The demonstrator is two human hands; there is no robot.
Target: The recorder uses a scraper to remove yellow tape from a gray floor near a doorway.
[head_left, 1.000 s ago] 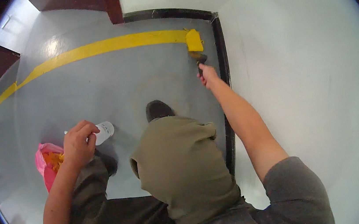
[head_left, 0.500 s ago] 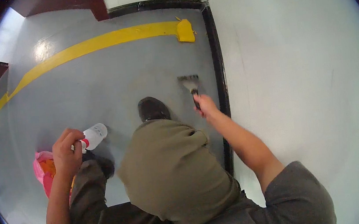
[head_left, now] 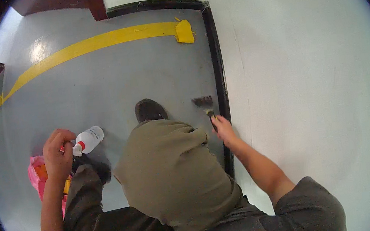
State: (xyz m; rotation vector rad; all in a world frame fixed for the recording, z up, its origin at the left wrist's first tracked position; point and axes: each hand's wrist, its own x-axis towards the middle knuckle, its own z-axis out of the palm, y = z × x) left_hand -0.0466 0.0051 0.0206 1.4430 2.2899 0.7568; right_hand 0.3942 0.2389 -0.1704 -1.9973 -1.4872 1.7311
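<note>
My right hand [head_left: 222, 129] grips a black-handled scraper [head_left: 209, 115]; its wide, dark-edged head hangs over the grey floor [head_left: 75, 91], left of the black skirting. Above it, a crumpled yellow piece [head_left: 184, 32] lies at the right end of a yellow floor stripe [head_left: 112, 38]. My left hand [head_left: 57, 155], its fingers curled, is over my left knee, just left of a translucent spray bottle [head_left: 89, 139] with a red collar; whether it grips anything there is hidden. A pink bag [head_left: 36, 175] holding orange and yellow material is partly behind my left arm.
A white wall [head_left: 308, 78] with black skirting [head_left: 220, 79] runs along my right and across the far side. Dark red door-like panels [head_left: 95, 5] stand at upper left and far left. My shoes [head_left: 150, 109] and khaki-clad knee fill the lower middle.
My right hand has drawn the scraper back from the yellow piece toward me. The whole view has shifted slightly, and the left hand and bottle appear further left.
</note>
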